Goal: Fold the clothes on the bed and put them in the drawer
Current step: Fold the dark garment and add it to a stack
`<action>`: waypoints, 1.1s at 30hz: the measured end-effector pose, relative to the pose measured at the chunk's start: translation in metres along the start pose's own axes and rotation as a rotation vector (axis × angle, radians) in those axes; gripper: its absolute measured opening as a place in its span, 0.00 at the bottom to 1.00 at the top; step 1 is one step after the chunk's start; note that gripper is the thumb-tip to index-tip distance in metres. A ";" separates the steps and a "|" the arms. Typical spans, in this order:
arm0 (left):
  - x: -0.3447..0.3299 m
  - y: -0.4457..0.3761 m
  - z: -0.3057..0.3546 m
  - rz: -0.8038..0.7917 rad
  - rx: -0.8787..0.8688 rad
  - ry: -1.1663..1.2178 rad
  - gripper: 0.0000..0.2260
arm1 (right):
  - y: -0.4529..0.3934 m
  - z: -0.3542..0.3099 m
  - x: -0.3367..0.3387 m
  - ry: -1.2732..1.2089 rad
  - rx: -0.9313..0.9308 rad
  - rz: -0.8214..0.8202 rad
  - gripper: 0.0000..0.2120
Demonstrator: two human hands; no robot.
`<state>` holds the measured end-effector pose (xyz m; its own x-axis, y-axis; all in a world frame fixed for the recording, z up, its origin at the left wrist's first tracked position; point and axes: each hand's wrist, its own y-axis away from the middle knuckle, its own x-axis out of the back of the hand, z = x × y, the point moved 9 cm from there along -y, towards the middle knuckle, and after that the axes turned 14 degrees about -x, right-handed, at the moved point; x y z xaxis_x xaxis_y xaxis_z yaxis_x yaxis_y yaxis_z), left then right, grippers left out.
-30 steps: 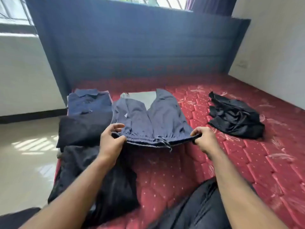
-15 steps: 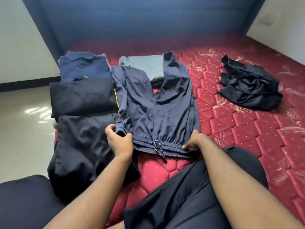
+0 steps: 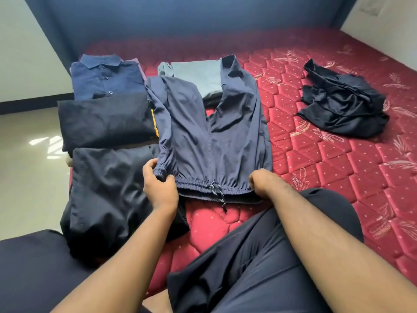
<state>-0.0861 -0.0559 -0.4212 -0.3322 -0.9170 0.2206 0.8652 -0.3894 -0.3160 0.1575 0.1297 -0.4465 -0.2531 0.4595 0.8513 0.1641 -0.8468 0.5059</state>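
Navy drawstring shorts (image 3: 212, 136) lie flat on the red mattress (image 3: 327, 168), waistband toward me. My left hand (image 3: 159, 188) pinches the waistband's left corner. My right hand (image 3: 264, 180) grips its right corner, fingers curled under the elastic. The shorts' legs overlap a folded grey garment (image 3: 196, 74). Along the bed's left edge sit a folded navy polo shirt (image 3: 106, 79), a folded black garment (image 3: 103, 120) and a larger dark garment (image 3: 108, 195). A crumpled black garment (image 3: 340, 105) lies unfolded at the right.
A dark blue headboard (image 3: 191, 21) runs along the far side of the bed. Tiled floor (image 3: 27, 159) lies beyond the bed's left edge. My knee in dark trousers (image 3: 259, 256) rests on the mattress in front of me. White walls stand on both sides.
The shorts, held up off the bed a second ago, now lie spread flat with both hands still on the waistband. The view has tilted down toward the bed.
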 end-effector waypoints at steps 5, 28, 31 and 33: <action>0.021 0.005 -0.002 0.029 -0.018 0.057 0.27 | 0.003 0.032 0.035 -0.335 -0.098 0.147 0.17; -0.010 0.008 0.014 -0.160 0.129 0.397 0.26 | 0.086 -0.044 0.094 -0.911 0.702 0.526 0.17; -0.039 0.022 0.038 -0.366 0.131 0.545 0.23 | 0.100 -0.075 0.089 -1.047 0.825 0.493 0.17; -0.050 0.030 0.041 -0.385 0.205 0.682 0.21 | 0.091 -0.079 0.077 -1.317 0.715 0.339 0.19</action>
<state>-0.0285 -0.0180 -0.4041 -0.7197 -0.5978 -0.3530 0.6728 -0.7260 -0.1423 0.0775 0.0668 -0.3464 0.8226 0.5075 0.2563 0.5449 -0.8325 -0.1003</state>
